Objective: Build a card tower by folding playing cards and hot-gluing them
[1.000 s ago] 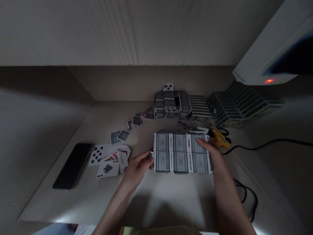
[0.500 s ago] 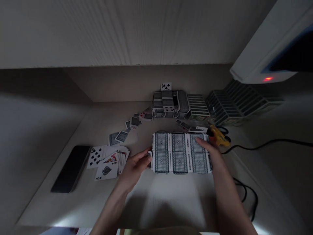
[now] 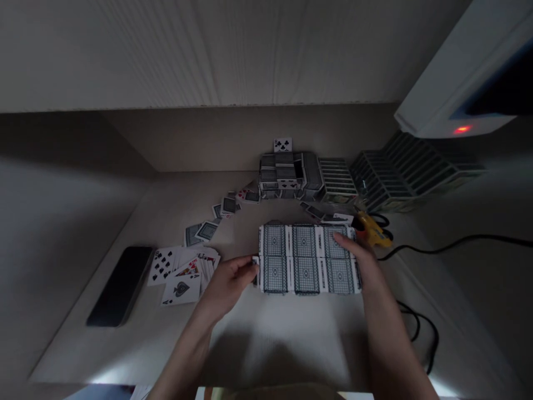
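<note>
Card block point(image 3: 306, 259) is between the two hands, over the desk point(image 3: 120, 353). Its top seems complete: six card backs in two rows, with white strips between columns. At its left end, which looks unfinished, the left hand point(image 3: 224, 284) pinches a small card point(image 3: 255, 260); whether it is attached, I cannot tell. Loose cards point(image 3: 181, 290) lie unused. The right hand point(image 3: 361, 259) has its thumb on top; its other fingers and the block's underside are hidden, so their grip is unclear.
</note>
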Available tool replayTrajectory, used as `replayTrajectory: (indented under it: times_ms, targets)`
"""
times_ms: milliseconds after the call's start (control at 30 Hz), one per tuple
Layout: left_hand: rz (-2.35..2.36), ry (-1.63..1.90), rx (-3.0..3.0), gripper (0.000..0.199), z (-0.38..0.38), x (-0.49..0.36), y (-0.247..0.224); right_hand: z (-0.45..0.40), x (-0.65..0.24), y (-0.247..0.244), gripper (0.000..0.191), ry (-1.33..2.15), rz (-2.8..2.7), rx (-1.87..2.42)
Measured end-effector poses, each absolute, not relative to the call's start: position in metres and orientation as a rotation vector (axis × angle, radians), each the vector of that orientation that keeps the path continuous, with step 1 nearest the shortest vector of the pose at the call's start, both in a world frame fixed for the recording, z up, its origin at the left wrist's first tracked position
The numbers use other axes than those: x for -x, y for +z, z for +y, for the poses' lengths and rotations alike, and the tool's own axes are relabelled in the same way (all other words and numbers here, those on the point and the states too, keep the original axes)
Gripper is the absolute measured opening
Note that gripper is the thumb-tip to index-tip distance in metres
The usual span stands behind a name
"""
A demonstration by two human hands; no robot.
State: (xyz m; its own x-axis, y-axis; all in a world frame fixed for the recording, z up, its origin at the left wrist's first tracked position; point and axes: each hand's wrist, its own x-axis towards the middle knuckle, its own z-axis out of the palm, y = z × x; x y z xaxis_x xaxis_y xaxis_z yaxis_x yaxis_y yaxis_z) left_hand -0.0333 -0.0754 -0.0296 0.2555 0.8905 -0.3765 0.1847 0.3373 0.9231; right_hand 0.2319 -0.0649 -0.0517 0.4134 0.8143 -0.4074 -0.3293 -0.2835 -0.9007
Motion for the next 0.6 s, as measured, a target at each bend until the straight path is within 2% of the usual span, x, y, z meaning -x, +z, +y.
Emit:
replayTrajectory:
  times_ms: [100,267,400,600]
  targets:
    - [1.301,0.606,-1.293,0.029,-0.075,0.032,-0.023,-0.066,-0.231,-0.051,0.049,1.189,-0.453,1.458]
    - [1.436,0.495,-1.521,0.027,-0.075,0.026,-0.011,-0.07,-0.229,-0.045,0.038,1.213,-0.449,1.465]
    - [1.51,0.448,-1.618,0.026,-0.074,0.025,-0.006,-0.072,-0.228,-0.039,0.045,1.2,-0.463,1.483]
    - [1.594,0.4,-1.693,0.026,-0.074,0.022,-0.004,-0.075,-0.231,-0.037,0.041,1.178,-0.492,1.522]
